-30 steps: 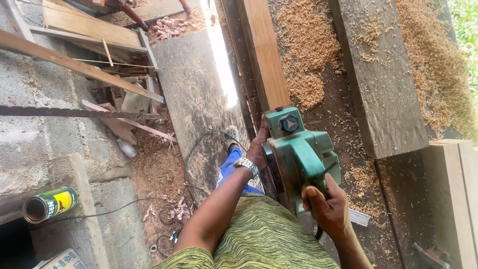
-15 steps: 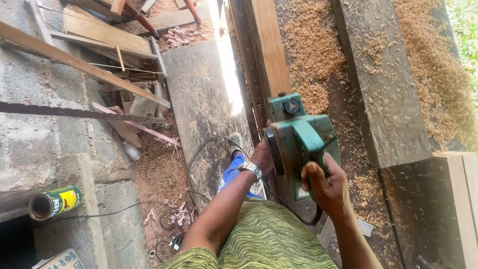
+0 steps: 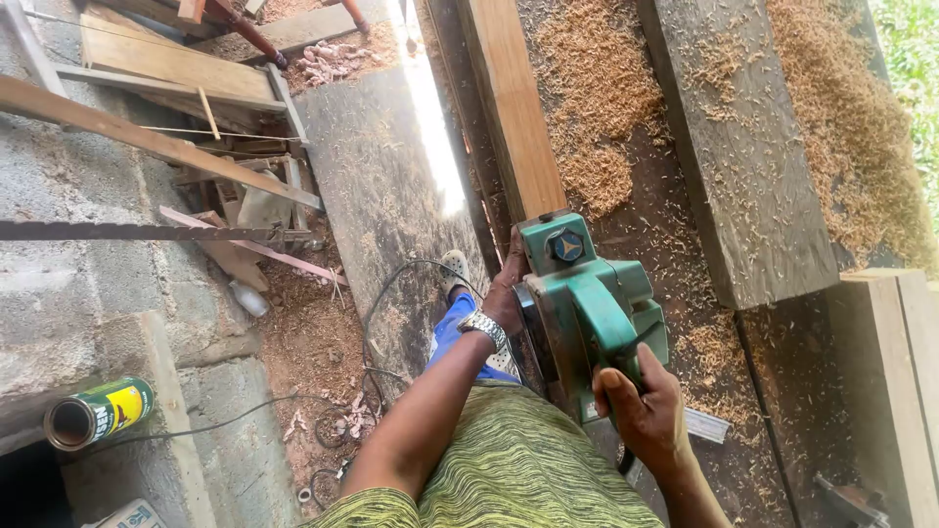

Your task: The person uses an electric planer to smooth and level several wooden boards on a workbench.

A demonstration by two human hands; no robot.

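A green electric planer rests on a long pale wooden plank that runs away from me on a workbench. My right hand is closed around the planer's rear handle. My left hand, with a metal wristwatch on the wrist, presses against the planer's left front side near its round black knob. A black cable loops down to the ground on the left.
Heaps of wood shavings cover the bench beside a thick grey beam. A pale board lies at right. On the left are concrete blocks, a tin can, scrap timber and a long saw blade.
The planer and both hands have slid slightly forward along the plank; the view has shifted a little with them.
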